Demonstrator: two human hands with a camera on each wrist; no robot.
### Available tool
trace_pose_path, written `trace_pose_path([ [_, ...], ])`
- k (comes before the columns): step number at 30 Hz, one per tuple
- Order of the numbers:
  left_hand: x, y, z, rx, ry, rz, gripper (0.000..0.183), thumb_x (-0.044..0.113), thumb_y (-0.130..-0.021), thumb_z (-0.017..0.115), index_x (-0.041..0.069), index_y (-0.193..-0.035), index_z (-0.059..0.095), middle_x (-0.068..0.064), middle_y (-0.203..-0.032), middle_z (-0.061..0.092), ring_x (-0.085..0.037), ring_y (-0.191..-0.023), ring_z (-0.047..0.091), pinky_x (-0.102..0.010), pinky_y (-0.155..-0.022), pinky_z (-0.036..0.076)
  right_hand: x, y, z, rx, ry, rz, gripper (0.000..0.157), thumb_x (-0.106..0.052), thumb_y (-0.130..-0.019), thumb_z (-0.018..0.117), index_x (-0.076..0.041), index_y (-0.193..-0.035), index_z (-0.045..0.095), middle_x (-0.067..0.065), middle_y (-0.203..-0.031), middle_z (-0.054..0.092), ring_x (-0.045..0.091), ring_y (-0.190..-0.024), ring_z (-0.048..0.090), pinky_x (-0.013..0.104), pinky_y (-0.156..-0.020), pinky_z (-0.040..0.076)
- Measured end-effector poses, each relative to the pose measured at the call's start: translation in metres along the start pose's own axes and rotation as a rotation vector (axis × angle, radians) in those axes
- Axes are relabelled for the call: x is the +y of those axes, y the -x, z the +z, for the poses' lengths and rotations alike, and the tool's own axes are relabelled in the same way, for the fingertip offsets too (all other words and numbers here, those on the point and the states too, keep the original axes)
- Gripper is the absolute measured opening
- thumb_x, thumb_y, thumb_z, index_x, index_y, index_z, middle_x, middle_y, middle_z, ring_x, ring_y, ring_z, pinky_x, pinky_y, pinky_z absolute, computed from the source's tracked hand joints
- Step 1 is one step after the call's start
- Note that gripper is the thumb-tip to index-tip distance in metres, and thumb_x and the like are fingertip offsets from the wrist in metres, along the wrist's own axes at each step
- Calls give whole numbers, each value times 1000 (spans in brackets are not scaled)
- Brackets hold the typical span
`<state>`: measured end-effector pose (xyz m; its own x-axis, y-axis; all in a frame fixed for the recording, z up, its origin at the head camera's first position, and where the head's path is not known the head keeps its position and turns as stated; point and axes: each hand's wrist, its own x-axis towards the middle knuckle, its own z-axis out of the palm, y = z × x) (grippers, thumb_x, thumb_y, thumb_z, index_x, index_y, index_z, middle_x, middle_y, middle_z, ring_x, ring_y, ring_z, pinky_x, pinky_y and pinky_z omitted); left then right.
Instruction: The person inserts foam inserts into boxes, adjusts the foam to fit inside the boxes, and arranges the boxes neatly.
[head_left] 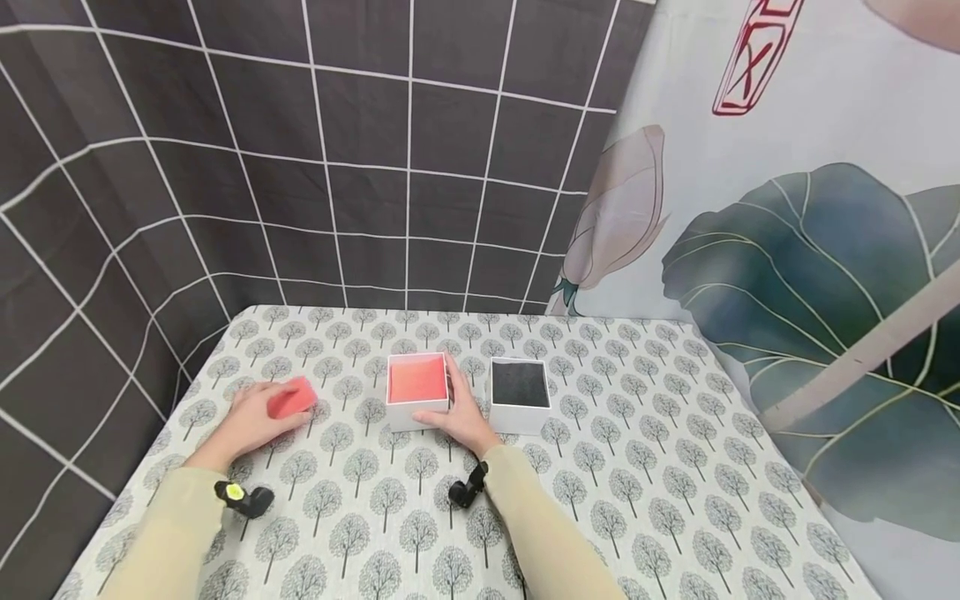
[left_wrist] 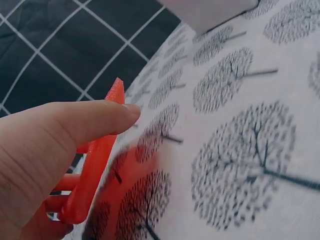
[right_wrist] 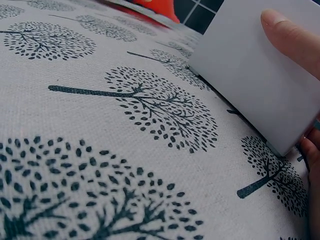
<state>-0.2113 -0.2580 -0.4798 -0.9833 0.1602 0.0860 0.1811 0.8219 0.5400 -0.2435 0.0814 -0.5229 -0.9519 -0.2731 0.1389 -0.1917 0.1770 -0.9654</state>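
My left hand (head_left: 251, 421) grips a flat red pad (head_left: 292, 397) near the table's left side; in the left wrist view the red pad (left_wrist: 95, 170) stands on edge between thumb and fingers, just off the cloth. My right hand (head_left: 459, 414) holds a white box with a red lining (head_left: 417, 381), thumb on its front wall and fingers along its right side. The right wrist view shows the thumb (right_wrist: 292, 40) pressed on the white box (right_wrist: 255, 70). A second white box with a black lining (head_left: 519, 385) stands just right of that hand.
The table (head_left: 637, 433) wears a white cloth printed with grey trees. Dark tiled walls stand behind and to the left, and a leaf-patterned hanging lies to the right. A small black camera (head_left: 245, 497) sits on each wrist.
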Motion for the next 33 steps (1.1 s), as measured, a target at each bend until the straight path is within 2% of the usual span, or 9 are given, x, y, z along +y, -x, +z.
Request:
trace_pose_path([
  [5, 16, -3, 0, 4, -13, 3, 75, 50, -77, 69, 3, -132, 49, -31, -126, 40, -45, -109, 35, -61, -80, 38, 0, 0, 0, 8, -7, 5, 116, -26, -63, 86, -35, -149, 8, 0, -137, 34, 17, -112, 49, 36, -95, 43],
  [13, 40, -11, 1, 6, 28, 23, 74, 49, -76, 71, 10, -135, 48, -24, -132, 37, -40, -117, 30, -66, -85, 37, 2, -3, -1, -13, -28, 10, 118, -24, -63, 86, -28, -150, 6, 4, -140, 31, 19, -115, 48, 35, -96, 42],
  [18, 57, -14, 0, 2, 46, 28, 81, 60, -73, 67, 15, -137, 46, -20, -137, 35, -38, -122, 30, -67, -87, 36, -14, 3, -4, -32, -32, 0, 115, -19, -66, 84, -27, -150, 7, 8, -140, 30, 19, -116, 47, 34, -99, 40],
  [21, 69, -17, -1, 10, 54, 58, 80, 62, -73, 67, 15, -135, 48, -19, -139, 34, -38, -123, 29, -68, -88, 36, -26, 7, -5, -31, -18, -5, 113, -18, -67, 83, -25, -150, 8, 9, -139, 31, 17, -115, 48, 34, -98, 40],
  [26, 89, -21, -1, 11, 54, 126, 68, 52, -77, 69, 11, -129, 54, -19, -141, 34, -40, -127, 27, -69, -91, 32, -29, 9, -5, -29, -22, -7, 112, -17, -67, 83, -21, -151, 8, 8, -138, 32, 17, -114, 48, 34, -97, 42],
  [30, 104, -25, 1, -4, 38, 159, 66, 52, -77, 69, 13, -128, 55, -15, -144, 32, -38, -129, 26, -69, -90, 33, -28, 7, -5, -37, -24, -13, 112, -17, -68, 82, -18, -151, 7, 9, -137, 32, 18, -114, 49, 34, -95, 43],
  [33, 113, -29, 3, -11, 32, 181, 68, 54, -75, 69, 15, -129, 55, -13, -145, 32, -37, -130, 25, -69, -90, 35, -14, 2, -4, -38, -30, -13, 113, -20, -68, 83, -20, -151, 5, 9, -141, 30, 19, -118, 46, 34, -96, 43],
])
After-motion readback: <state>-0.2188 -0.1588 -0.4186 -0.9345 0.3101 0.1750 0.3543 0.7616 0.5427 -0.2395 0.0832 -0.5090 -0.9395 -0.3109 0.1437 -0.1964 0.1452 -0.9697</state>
